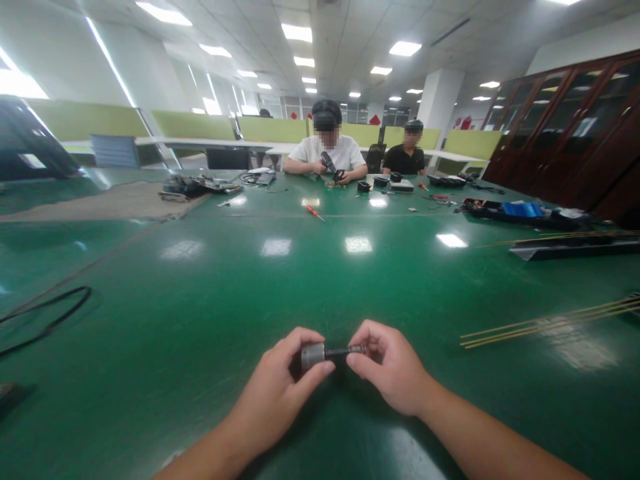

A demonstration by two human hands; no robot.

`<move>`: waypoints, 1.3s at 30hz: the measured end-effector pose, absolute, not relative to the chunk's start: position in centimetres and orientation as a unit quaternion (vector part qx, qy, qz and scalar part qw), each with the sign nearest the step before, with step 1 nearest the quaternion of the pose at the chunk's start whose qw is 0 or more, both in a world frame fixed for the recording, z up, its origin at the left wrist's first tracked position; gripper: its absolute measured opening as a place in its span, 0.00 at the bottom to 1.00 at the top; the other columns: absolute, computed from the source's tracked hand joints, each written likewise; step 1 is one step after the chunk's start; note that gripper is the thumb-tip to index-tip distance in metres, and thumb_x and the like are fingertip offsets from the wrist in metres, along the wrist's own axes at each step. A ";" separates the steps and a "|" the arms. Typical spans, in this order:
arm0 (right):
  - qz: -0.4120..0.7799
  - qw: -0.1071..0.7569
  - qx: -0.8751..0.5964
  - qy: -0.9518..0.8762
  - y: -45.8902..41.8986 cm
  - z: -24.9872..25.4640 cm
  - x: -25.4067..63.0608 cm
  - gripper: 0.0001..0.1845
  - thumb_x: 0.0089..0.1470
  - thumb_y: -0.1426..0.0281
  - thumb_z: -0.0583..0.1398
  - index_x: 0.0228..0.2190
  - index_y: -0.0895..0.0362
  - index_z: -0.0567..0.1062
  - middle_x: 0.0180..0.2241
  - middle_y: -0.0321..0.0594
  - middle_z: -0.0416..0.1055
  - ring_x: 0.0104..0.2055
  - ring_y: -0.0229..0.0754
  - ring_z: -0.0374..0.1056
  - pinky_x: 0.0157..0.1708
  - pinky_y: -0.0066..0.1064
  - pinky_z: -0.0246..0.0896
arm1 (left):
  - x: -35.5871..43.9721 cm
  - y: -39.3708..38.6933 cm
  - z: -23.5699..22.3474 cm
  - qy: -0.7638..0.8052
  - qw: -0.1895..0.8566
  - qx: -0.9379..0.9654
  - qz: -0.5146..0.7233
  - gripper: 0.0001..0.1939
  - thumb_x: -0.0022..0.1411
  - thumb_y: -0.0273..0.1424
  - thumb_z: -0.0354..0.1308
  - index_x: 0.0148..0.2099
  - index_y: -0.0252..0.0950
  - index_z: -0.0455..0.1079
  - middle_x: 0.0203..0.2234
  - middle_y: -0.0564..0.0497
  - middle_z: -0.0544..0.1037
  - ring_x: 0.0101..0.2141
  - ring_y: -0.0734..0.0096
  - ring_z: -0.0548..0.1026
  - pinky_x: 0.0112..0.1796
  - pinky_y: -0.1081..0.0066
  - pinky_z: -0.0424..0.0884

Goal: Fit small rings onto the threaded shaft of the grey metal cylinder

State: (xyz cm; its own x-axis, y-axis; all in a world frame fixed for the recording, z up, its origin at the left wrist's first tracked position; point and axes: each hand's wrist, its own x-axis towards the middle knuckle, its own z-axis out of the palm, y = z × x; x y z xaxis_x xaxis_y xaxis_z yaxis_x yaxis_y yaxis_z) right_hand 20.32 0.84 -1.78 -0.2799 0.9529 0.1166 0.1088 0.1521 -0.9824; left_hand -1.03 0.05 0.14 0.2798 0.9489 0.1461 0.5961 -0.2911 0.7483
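Observation:
Low in the middle of the head view, over the green table (320, 280), my two hands meet. My left hand (280, 393) pinches a small grey metal cylinder (313, 355) between thumb and fingers. A thin dark shaft (345, 351) sticks out of the cylinder to the right, and my right hand (387, 367) is closed on its far end. Both hands hold the part just above the tabletop.
Thin yellow rods (550, 323) lie to the right, a black cable (45, 317) to the left. A red-handled screwdriver (314, 212) lies mid-table. Two people (327, 157) sit at the far side among tools and parts. A dark rail (575, 247) lies at right.

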 end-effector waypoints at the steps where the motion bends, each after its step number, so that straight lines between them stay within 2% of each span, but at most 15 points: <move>1: 0.496 0.424 -0.423 -0.628 0.8 -1.8 20.3 0.04 0.52 0.72 0.63 0.30 0.57 0.71 0.21 0.30 0.65 0.23 0.35 0.61 0.25 0.26 0.55 | -1.0 0.1 0.2 0.519 0.292 0.744 0.302 0.11 0.64 0.40 0.58 0.45 0.40 0.70 0.35 0.52 0.78 0.36 0.63 0.75 0.38 0.68 0.67; 14: 0.502 0.428 -0.421 -0.623 1.0 -2.1 20.4 0.05 0.52 0.71 0.63 0.30 0.57 0.71 0.21 0.31 0.67 0.23 0.36 0.63 0.25 0.27 0.56 | -1.0 0.1 0.2 0.518 0.317 0.731 0.313 0.11 0.64 0.39 0.58 0.45 0.40 0.70 0.32 0.54 0.77 0.33 0.66 0.74 0.35 0.71 0.67; 39: 0.506 0.428 -0.425 -0.616 1.0 -2.0 20.4 0.04 0.52 0.72 0.63 0.30 0.57 0.71 0.21 0.30 0.67 0.23 0.35 0.63 0.25 0.27 0.57 | -1.0 0.3 0.5 0.527 0.314 0.727 0.310 0.12 0.63 0.41 0.58 0.43 0.39 0.71 0.31 0.53 0.77 0.32 0.64 0.75 0.34 0.70 0.68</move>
State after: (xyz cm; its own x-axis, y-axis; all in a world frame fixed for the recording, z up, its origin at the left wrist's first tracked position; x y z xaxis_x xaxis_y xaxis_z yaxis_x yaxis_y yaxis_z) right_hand 20.36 1.03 -2.01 -0.2723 0.9574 0.0966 0.0917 0.1258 -0.9878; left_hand -0.98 0.30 0.51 0.2534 0.9600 0.1190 0.5706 -0.2477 0.7830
